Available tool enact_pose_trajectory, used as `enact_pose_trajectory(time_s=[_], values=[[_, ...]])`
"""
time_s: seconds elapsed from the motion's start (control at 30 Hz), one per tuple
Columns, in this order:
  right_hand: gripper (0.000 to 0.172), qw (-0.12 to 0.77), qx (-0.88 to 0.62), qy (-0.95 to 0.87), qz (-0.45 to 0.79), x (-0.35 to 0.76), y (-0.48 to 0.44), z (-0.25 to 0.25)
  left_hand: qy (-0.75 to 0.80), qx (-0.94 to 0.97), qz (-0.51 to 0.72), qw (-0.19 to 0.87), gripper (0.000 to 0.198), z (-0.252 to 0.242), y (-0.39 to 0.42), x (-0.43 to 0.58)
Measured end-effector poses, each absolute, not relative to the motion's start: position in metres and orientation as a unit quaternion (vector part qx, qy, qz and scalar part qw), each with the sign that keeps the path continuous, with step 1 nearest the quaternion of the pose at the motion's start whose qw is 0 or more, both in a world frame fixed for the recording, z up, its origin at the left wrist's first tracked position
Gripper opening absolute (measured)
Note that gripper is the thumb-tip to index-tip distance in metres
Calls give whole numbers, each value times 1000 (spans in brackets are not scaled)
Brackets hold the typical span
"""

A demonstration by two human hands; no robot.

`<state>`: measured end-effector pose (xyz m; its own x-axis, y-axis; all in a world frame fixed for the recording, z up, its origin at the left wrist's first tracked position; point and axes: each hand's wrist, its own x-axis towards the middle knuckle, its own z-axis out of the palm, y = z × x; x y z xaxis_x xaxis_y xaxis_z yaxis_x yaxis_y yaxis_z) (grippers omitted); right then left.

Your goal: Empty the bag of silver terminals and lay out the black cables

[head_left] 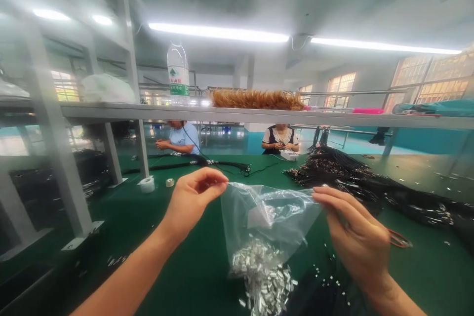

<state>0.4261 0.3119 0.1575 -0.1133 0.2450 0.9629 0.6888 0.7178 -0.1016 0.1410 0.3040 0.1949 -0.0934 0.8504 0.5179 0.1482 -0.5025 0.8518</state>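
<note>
Just below centre, toward five o'clock, a clear plastic bag (240, 217) is held up by its top edge over a green worktop (177, 276), stretched between two bare hands. Its upper left corner is pinched by the left hand (187, 202) between thumb and curled forefinger; the wrist is bent and the forearm is angled in from seven o'clock. The upper right corner is gripped at the fingertips by the right hand (357, 237), which lies at four o'clock, its back in view and its long fingers extended leftward. Small silvery pieces (266, 281) are heaped at six o'clock, seen through the bag and below it. At ten o'clock, a clear bottle (178, 71) is stood on a shelf (240, 114); its label (178, 83) is printed with red Chinese characters, only partly legible, and white ones on a green band.
</note>
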Motion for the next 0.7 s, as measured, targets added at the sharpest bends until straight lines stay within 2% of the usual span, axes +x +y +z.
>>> enact_pose_trajectory(time_s=[0.27,0.4,0.47,0.57,0.7], values=[[18,595,-321,-706,-212,421,306,157,376,596,687,174,6,206,294,145],[14,582,-364,-709,-163,430,305,135,357,665,623,204,1,205,300,163],[15,572,-422,-698,-89,440,302,113,365,686,576,255,11,199,307,170],[29,553,-574,-602,46,458,297,76,388,709,493,323,40,172,315,167],[51,480,-702,-477,222,484,292,32,472,719,347,374,75,96,310,142]])
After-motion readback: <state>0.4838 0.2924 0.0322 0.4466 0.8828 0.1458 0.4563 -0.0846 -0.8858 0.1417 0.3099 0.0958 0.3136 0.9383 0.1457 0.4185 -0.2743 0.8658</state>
